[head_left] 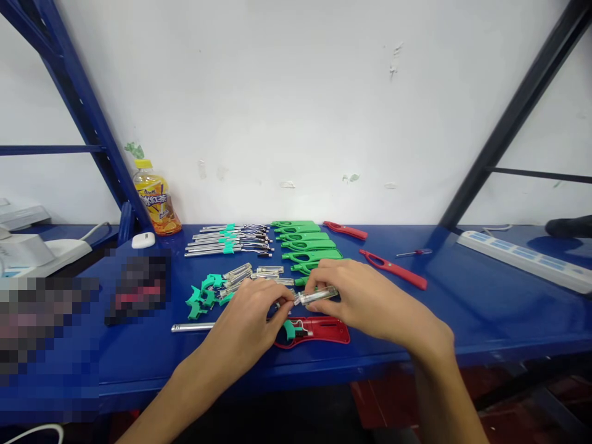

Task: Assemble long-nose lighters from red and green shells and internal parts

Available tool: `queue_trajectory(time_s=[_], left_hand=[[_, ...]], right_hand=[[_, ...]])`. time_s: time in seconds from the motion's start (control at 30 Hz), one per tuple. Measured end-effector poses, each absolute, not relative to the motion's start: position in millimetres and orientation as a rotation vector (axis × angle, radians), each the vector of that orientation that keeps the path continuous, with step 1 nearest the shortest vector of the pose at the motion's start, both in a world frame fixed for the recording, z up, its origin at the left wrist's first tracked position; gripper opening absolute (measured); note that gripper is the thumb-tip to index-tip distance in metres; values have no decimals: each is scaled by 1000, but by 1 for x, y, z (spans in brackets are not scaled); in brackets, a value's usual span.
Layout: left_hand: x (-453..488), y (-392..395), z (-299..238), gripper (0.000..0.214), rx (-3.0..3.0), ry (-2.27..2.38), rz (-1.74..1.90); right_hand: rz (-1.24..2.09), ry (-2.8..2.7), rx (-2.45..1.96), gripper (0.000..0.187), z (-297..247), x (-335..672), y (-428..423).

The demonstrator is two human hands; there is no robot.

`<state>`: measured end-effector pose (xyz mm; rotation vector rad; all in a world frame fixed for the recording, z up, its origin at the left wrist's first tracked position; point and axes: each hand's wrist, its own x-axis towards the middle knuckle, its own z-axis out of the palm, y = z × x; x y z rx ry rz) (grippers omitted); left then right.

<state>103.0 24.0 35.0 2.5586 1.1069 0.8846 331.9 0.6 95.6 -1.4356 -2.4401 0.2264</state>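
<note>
A: What holds the centre?
B: One clear tube [328, 295], gripped in a person's right hand [358, 290] between thumb and fingers, above a blue table [476, 308].
A: And the left hand [254, 305]?
B: Thumb and finger nearly meet at the tube's left end; what sits between them, I cannot tell.
A: The tube's direction?
B: Its long axis runs side to side, the right end slightly higher in view, the narrow end pointing at the left fingertips.
A: Just below?
B: One red shell [335, 331] near the table's front edge, one teal trigger [291, 330] inside it. One lone rod [192, 327] lies leftward, partly hidden by the left arm.
A: The other counts?
B: Loose tubes [238, 271] and loose triggers [203, 296] lie heaped behind the left hand, too tangled to count. Farther back are a row of wired rods [210, 250] and at least five green shells [308, 237], overlapping. Two more red pieces [393, 269] lie rightward, with one screwdriver [420, 252].
A: The edges?
B: A white wall [287, 92] bounds the back. One drink bottle [157, 200] and one white case [143, 240] stand left; one power strip [527, 259] lies right. The widest room is between it and the right arm.
</note>
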Motion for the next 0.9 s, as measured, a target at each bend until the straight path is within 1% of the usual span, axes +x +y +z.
queue_trajectory(time_s=[0.63, 0.9], left_hand=[[104, 24, 39, 12, 2595, 1065, 875], [106, 22, 40, 15, 2623, 1057, 889]], right_hand=[[206, -2451, -1402, 6, 98, 331, 1], [205, -2459, -1377, 13, 97, 331, 2]])
